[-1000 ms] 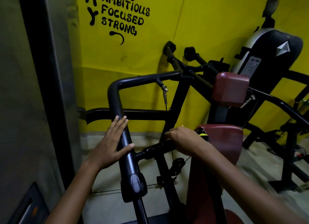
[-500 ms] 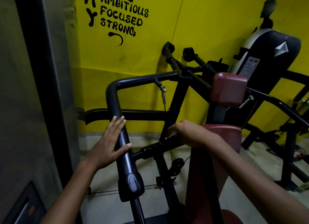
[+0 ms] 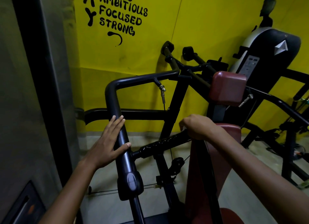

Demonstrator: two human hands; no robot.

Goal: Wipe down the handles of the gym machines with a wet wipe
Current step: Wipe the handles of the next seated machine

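The right hand (image 3: pixel 197 127) is squeezing a white wet wipe (image 3: pixel 184 128) around the small black handle (image 3: pixel 163 144); the left hand (image 3: pixel 108 143) is resting flat and spread on the big bar (image 3: pixel 117 113); next, I think, it is sliding down the handle.

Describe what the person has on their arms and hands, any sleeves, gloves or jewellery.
Both forearms are bare up to the frame edge, with no sleeves showing. The left hand and the right hand wear no gloves. No watch, bracelet or ring shows on either wrist or on the visible fingers, though the right hand's fingers are mostly hidden.
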